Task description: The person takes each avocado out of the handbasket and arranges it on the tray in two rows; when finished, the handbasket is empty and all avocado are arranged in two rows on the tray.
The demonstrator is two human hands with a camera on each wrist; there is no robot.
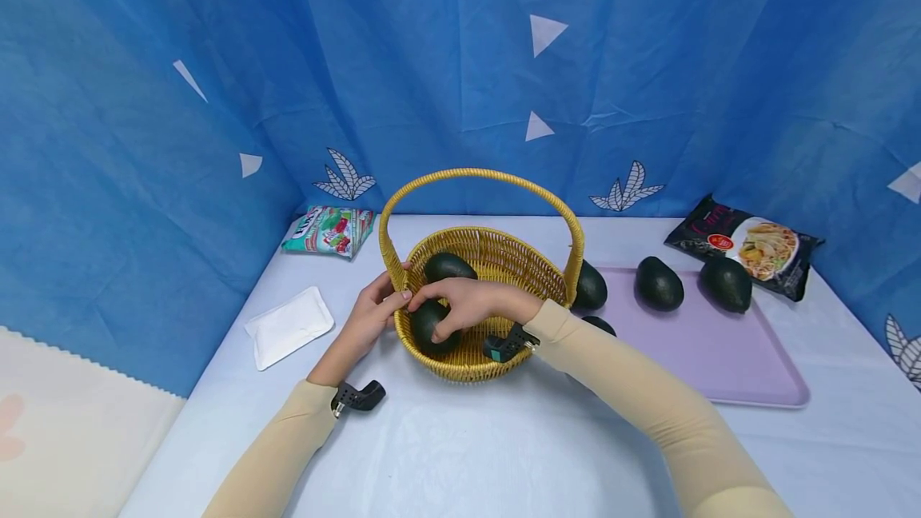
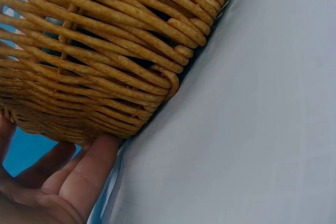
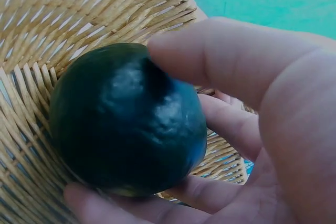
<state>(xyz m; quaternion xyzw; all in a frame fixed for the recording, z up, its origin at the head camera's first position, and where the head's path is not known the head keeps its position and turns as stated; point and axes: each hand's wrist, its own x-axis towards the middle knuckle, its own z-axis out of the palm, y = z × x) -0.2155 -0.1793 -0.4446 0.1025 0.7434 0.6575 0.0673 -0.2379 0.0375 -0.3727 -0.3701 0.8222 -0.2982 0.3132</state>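
Note:
A golden wicker basket (image 1: 468,374) with a tall arched handle stands on the white table. Its left rim is gripped by my left hand (image 1: 368,316), thumb at the top edge; in the left wrist view the fingers (image 2: 92,174) touch the outer weave. Reaching inside, my right hand (image 1: 471,302) holds a dark green avocado (image 3: 126,124) at the basket's left side, with the thumb on one side and the fingers curled round the other. Just behind it lies a second avocado (image 1: 449,265), also inside the basket.
Right of the basket, a lilac tray (image 1: 719,366) bears several avocados (image 1: 658,284), some partly hidden by the basket and right arm. A black noodle packet (image 1: 766,250) lies behind the tray. On the left are a green-and-red bag (image 1: 332,231) and a white packet (image 1: 291,328).

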